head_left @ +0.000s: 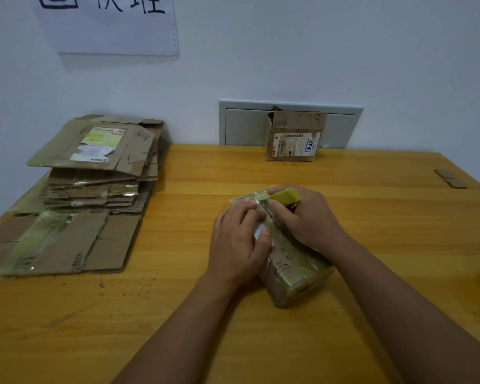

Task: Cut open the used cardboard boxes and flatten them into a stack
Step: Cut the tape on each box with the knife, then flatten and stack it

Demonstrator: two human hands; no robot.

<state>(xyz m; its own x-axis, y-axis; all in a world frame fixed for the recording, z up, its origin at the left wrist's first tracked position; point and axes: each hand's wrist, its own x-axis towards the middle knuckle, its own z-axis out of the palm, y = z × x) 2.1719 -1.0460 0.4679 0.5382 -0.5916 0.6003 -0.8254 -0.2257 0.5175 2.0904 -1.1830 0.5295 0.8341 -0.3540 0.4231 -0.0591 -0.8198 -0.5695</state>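
Taped cardboard box [291,261] lies mid-surface on the wooden surface [178,314], under both hands. Left hand [237,242]: grip is fingers curled over the box's top, pressing it down. Right hand [305,217]: grip closed round a yellow utility knife [284,197], blade at the tape seam. Stack of flattened cardboard [94,173] at far left. One open box [294,137] stands against the wall.
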